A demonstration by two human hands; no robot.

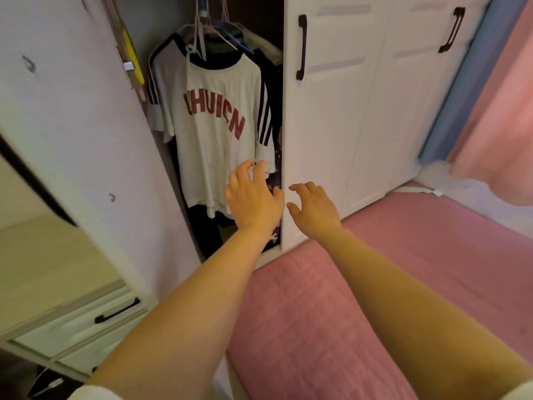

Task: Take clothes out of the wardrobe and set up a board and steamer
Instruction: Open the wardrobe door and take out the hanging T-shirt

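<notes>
The wardrobe [331, 125] fills the upper view, white, with one door [72, 125] swung open on the side of the left hand and the other doors closed beyond the right hand. A pink bed cover [317, 313] lies under both forearms, so the person seems to be leaning across the bed toward the open bay.

In that bay, above and just beyond both hands, hangs a white T-shirt [213, 111] with red letters, dark stripes on the sleeves and a dark collar. It sits on a hanger [202, 39] among several pale and blue ones, with darker clothes [268, 90] behind it and below its hem.

The left hand [253, 197] is in front of the shirt's lower hem, its grip spread, fingers curled and empty; whether the fingertips brush the cloth I cannot tell. The right hand [314, 209] is just beside it, in front of the edge of the closed door, grip likewise spread and holding nothing.

The step in hand looks like the very first: reaching in for clothes. Nothing appears to have left the rail, and no board or steamer is in view. The next move probably calls for raising a hand well above where the grips now are, to the hanger hook, and lifting it clear of the rail without dragging the neighbouring hangers, while the other hand gathers the shirt's body so it does not snag on the door edge.
</notes>
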